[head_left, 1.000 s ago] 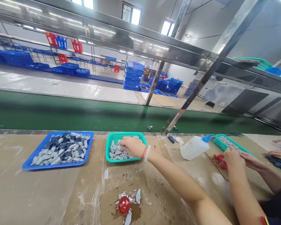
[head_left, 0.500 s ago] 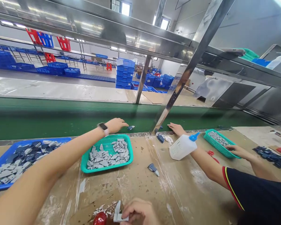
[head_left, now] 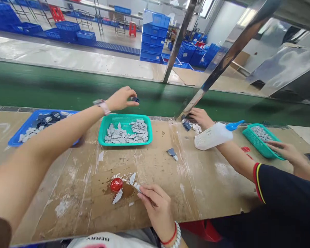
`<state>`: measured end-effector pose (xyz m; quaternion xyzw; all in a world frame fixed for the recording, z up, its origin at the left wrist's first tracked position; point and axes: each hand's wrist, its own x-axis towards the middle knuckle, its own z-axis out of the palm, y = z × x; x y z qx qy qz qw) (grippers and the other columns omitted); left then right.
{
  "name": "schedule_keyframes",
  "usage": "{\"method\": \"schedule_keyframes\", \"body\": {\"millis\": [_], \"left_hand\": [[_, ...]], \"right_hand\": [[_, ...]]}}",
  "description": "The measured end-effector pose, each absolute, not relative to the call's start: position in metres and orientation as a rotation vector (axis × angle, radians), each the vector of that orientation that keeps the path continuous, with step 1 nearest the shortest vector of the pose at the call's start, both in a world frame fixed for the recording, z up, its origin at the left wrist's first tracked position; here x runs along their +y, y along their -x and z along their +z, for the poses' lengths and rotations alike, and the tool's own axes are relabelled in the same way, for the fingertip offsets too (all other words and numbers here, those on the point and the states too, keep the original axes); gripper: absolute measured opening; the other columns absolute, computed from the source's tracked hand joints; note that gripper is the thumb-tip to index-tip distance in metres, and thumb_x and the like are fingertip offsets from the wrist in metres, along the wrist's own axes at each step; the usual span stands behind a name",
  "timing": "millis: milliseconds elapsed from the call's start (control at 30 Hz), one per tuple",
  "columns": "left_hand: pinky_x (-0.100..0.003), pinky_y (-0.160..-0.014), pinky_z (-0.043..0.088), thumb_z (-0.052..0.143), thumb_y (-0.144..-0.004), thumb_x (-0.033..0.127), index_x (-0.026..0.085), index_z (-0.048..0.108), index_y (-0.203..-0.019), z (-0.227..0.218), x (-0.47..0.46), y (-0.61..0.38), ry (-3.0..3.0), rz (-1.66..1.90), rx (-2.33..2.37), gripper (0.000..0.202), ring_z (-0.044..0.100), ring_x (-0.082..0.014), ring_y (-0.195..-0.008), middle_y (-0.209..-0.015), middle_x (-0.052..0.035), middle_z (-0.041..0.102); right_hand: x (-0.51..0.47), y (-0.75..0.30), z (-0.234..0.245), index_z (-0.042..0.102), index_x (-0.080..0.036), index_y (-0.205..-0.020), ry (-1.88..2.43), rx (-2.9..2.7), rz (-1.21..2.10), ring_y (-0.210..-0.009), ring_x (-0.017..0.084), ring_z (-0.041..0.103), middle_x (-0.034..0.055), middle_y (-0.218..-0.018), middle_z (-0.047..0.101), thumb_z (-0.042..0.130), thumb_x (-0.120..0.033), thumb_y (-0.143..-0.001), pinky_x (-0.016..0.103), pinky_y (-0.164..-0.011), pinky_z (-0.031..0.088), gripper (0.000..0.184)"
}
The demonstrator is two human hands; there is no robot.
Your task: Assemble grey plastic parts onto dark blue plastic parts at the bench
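Currently, the left hand (head_left: 122, 99) holds a dark-blue part (head_left: 135, 99), thumb and fingers nearly together, over the green conveyor belt (head_left: 59, 88); the right hand (head_left: 156, 203) closely pinches a light-grey part (head_left: 136, 186). Light, steady end grips seem advisable.

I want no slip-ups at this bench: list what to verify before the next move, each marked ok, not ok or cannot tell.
1. Left hand holding the dark piece: ok.
2. Right hand holding the light grey piece: ok.
3. Grey pieces inside the green basket near the left hand: ok.
4. Nothing loose right of that basket: not ok; a two-tone piece lies there.
5. White bottle full enough: cannot tell.
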<state>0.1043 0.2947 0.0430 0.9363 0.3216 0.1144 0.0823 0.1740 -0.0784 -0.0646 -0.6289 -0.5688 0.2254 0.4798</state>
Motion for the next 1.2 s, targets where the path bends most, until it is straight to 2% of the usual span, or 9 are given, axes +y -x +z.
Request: {"method": "schedule_keyframes", "body": {"millis": [100,200,400,467,667,767,867,1000,1200], "left_hand": [[-0.035,-0.096,0.043,0.057,-0.084,0.048,0.012,0.059,-0.108,0.062,0.243,-0.033,-2.538,0.738,0.942,0.042,0.054,-0.0211,-0.105,-0.114,-0.0093,0.06],[-0.034,-0.089,0.049,0.052,-0.086,0.052,0.018,0.055,-0.103,0.062,0.174,0.035,-2.34,0.833,0.962,0.038,0.06,-0.019,-0.097,-0.108,-0.0072,0.065],[-0.039,-0.089,0.052,0.061,-0.071,0.031,0.031,0.051,-0.094,0.014,0.058,0.119,-1.585,1.009,1.125,0.024,0.062,-0.0239,-0.093,-0.09,-0.0008,0.063],[-0.035,-0.085,0.052,0.062,-0.072,0.03,0.034,0.053,-0.095,-0.005,0.035,0.13,-1.401,0.997,1.123,0.025,0.062,-0.0218,-0.086,-0.086,0.0013,0.061],[-0.028,-0.062,0.044,0.055,-0.084,0.055,0.033,0.055,-0.094,-0.043,0.003,0.114,-1.235,0.816,1.017,0.024,0.055,-0.0155,-0.063,-0.073,0.0035,0.056],[-0.025,-0.053,0.038,0.052,-0.086,0.056,0.03,0.05,-0.091,-0.043,0.0,0.085,-1.222,0.711,0.918,0.027,0.047,-0.0124,-0.053,-0.073,0.0038,0.055],[-0.024,-0.058,0.039,0.054,-0.086,0.054,0.028,0.049,-0.095,-0.033,0.0,0.054,-1.298,0.605,0.897,0.028,0.048,-0.0132,-0.062,-0.075,0.0033,0.053],[-0.025,-0.075,0.045,0.057,-0.086,0.05,0.03,0.049,-0.107,-0.018,0.002,0.025,-1.415,0.515,0.875,0.03,0.053,-0.017,-0.088,-0.095,0.0013,0.056],[-0.025,-0.077,0.047,0.061,-0.084,0.046,0.033,0.048,-0.114,-0.008,0.002,0.011,-1.5,0.556,0.821,0.035,0.056,-0.0178,-0.091,-0.103,0.0018,0.056]], "right_hand": [[-0.08,-0.162,-0.068,0.069,-0.036,-0.104,1.526,-1.517,0.542,-0.078,0.016,0.07,0.0024,-0.086,0.072,0.051,-0.03,-0.092,0.03,-0.066,0.059,0.023],[-0.08,-0.151,-0.072,0.07,-0.034,-0.103,1.522,-1.586,0.493,-0.078,0.016,0.069,0.0034,-0.086,0.071,0.048,-0.029,-0.093,0.031,-0.065,0.06,0.025],[-0.078,-0.138,-0.075,0.07,-0.033,-0.097,1.562,-1.663,0.414,-0.074,0.018,0.068,0.006,-0.08,0.07,0.046,-0.024,-0.093,0.035,-0.056,0.054,0.027],[-0.078,-0.137,-0.074,0.071,-0.033,-0.093,1.596,-1.667,0.443,-0.073,0.018,0.067,0.0071,-0.077,0.068,0.046,-0.023,-0.093,0.035,-0.055,0.051,0.027],[-0.073,-0.146,-0.069,0.075,-0.033,-0.086,1.523,-1.255,0.77,-0.071,0.018,0.065,0.0048,-0.078,0.07,0.067,-0.027,-0.08,0.034,-0.061,0.054,0.011],[-0.067,-0.152,-0.062,0.076,-0.026,-0.083,1.463,-1.014,0.931,-0.053,0.012,0.058,0.0021,-0.071,0.067,0.072,-0.034,-0.074,0.026,-0.045,0.048,0.012],[-0.061,-0.154,-0.047,0.076,-0.024,-0.079,1.307,-0.762,1.137,-0.04,0.006,0.046,0.0001,-0.069,0.064,0.075,-0.035,-0.069,0.021,-0.035,0.038,0.015],[-0.057,-0.15,-0.022,0.077,-0.027,-0.079,1.22,-0.849,1.01,-0.053,0.011,0.06,0.0004,-0.072,0.067,0.076,-0.026,-0.068,0.024,-0.046,0.051,0.011],[-0.06,-0.144,0.0,0.074,-0.037,-0.089,1.297,-1.167,0.585,-0.072,0.015,0.068,-0.0014,-0.081,0.072,0.073,-0.016,-0.073,0.025,-0.062,0.058,0.027]]}}
